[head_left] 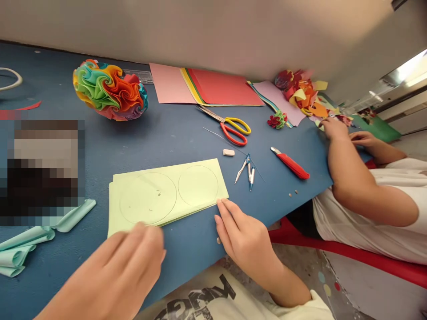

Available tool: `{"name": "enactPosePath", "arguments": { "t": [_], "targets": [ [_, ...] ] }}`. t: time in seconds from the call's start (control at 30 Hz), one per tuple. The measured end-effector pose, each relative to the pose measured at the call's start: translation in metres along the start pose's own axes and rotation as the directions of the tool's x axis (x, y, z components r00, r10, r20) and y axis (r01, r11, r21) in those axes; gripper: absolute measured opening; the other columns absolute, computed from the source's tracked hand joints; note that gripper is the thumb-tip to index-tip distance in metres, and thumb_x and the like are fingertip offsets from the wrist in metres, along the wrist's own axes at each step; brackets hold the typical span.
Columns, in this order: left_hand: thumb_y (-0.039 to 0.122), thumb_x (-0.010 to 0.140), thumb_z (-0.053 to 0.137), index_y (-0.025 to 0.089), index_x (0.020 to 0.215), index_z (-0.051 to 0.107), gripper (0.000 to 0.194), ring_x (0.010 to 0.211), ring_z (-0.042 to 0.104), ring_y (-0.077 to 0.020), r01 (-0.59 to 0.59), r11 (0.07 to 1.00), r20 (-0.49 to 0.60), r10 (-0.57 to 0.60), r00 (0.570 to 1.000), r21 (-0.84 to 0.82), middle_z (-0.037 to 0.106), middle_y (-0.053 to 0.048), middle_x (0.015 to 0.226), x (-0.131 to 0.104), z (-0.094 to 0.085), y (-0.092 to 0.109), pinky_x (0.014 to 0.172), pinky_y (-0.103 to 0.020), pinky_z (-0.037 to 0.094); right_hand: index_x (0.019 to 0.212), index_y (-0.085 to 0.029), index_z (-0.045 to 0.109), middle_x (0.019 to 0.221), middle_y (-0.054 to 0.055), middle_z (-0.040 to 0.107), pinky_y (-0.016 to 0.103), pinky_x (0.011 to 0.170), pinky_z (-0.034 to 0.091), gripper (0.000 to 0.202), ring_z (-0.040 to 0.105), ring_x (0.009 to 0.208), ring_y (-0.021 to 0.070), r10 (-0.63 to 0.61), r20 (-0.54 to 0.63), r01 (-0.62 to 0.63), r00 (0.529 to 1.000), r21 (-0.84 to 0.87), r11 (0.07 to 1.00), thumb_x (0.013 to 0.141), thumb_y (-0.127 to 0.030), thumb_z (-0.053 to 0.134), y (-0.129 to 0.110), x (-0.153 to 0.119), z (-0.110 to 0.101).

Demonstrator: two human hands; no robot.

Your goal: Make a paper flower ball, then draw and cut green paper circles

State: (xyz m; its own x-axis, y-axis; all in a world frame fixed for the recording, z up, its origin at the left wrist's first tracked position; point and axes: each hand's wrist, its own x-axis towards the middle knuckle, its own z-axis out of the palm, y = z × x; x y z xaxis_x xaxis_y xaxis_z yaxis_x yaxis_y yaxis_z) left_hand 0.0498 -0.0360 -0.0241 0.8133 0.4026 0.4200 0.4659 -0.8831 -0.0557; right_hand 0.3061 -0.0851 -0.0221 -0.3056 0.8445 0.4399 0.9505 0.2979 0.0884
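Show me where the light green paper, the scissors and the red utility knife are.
Light green paper [167, 193]: head view, top sheet, inside the larger circle.
Scissors [222, 119]: head view, around the pivot.
Red utility knife [292, 165]: head view, middle of the handle.

My blurred left hand [131, 264] hides some of the green paper [168, 193] — whether it grips, I cannot tell — and a white loop [20, 80] is cut off at left.
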Motion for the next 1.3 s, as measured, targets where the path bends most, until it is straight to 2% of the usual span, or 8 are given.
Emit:
{"name": "enactPosePath", "arguments": {
  "t": [0.23,0.37,0.43,0.5,0.77,0.9,1.07,1.3],
  "targets": [
    [0.016,0.093,0.041,0.011,0.114,0.064,0.032,0.1,0.055,-0.028,-0.119,0.99,0.02,0.121,0.992,-0.075,0.065,-0.011,0.113,0.043,0.026,-0.002,0.086,-0.045,0.038,0.111,-0.003,0.063,0.104,0.016,0.069,0.028,0.06,0.051,0.027,0.067,0.084,0.0199,-0.037,0.051,0.029,0.998,0.154,0.988,0.089,-0.015,0.054,0.012,-0.001,-0.006],
    [0.02,0.097,0.035,0.01,0.113,0.064,0.035,0.094,0.054,-0.0269,-0.099,0.993,0.021,0.1,0.995,-0.07,0.065,-0.01,0.112,0.044,0.03,0.001,0.081,-0.044,0.037,0.099,-0.017,0.066,0.092,0.004,0.071,0.024,0.074,0.048,0.025,0.064,0.081,0.0131,0.179,0.199,-0.241,0.964,0.36,0.901,0.096,-0.023,0.042,0.053,0.019,-0.015],
    [0.021,0.097,0.034,0.009,0.12,0.06,0.037,0.097,0.054,-0.0278,-0.085,0.993,0.015,0.086,0.996,-0.076,0.064,-0.01,0.113,0.041,0.03,0.002,0.084,-0.044,0.037,0.076,-0.017,0.063,0.069,0.003,0.064,0.026,0.063,0.042,0.037,0.056,0.064,0.0134,0.494,0.13,-0.51,0.86,0.169,0.843,0.097,-0.035,0.038,0.085,0.039,-0.014],
    [0.02,0.097,0.036,0.009,0.122,0.058,0.036,0.1,0.054,-0.0283,-0.077,0.994,0.001,0.077,0.997,-0.075,0.065,-0.01,0.112,0.039,0.03,0.002,0.087,-0.044,0.037,0.066,-0.017,0.057,0.059,0.002,0.058,0.027,0.058,0.035,0.047,0.05,0.058,0.014,0.629,0.275,-0.649,0.727,-0.022,0.76,0.096,-0.046,0.035,0.116,0.062,-0.007],
    [0.012,0.091,0.044,0.009,0.114,0.063,0.03,0.104,0.057,-0.027,-0.056,0.988,-0.072,0.046,0.996,-0.145,0.067,-0.011,0.114,0.035,0.026,-0.001,0.089,-0.042,0.041,0.052,-0.016,0.052,0.047,-0.003,0.05,0.023,0.045,0.03,0.045,0.042,0.045,0.0082,0.451,0.634,-0.64,0.628,0.09,0.763,0.08,-0.05,0.06,0.164,0.103,0.02],
    [0.016,0.091,0.043,0.012,0.122,0.059,0.035,0.111,0.055,-0.028,0.004,0.984,0.003,-0.003,1.0,-0.176,0.059,-0.01,0.13,0.031,0.029,0.001,0.093,-0.043,0.04,0.068,-0.016,0.058,0.055,-0.003,0.055,0.02,0.046,0.038,0.037,0.048,0.049,0.0066,0.421,0.577,-0.646,0.7,0.258,0.719,0.088,-0.046,0.051,0.171,0.096,-0.017],
    [0.016,0.089,0.045,0.013,0.12,0.06,0.035,0.108,0.056,-0.0275,0.013,0.98,-0.014,-0.016,1.0,-0.198,0.061,-0.011,0.127,0.032,0.03,0.0,0.093,-0.042,0.04,0.082,-0.016,0.067,0.065,0.0,0.061,0.021,0.042,0.038,0.015,0.055,0.05,0.0063,0.379,0.049,-0.308,0.924,0.682,0.663,0.086,-0.029,0.06,0.144,0.091,-0.06],
    [0.012,0.085,0.051,0.011,0.123,0.057,0.039,0.11,0.055,-0.0317,0.042,0.985,0.042,-0.036,0.998,-0.168,0.056,-0.018,0.13,0.031,0.027,0.002,0.091,-0.045,0.042,0.092,-0.019,0.065,0.074,-0.001,0.069,0.021,0.054,0.054,0.009,0.063,0.056,0.0085,0.141,-0.181,-0.006,0.973,0.595,0.804,0.087,-0.016,0.059,0.065,0.093,-0.018]
  ]
}}
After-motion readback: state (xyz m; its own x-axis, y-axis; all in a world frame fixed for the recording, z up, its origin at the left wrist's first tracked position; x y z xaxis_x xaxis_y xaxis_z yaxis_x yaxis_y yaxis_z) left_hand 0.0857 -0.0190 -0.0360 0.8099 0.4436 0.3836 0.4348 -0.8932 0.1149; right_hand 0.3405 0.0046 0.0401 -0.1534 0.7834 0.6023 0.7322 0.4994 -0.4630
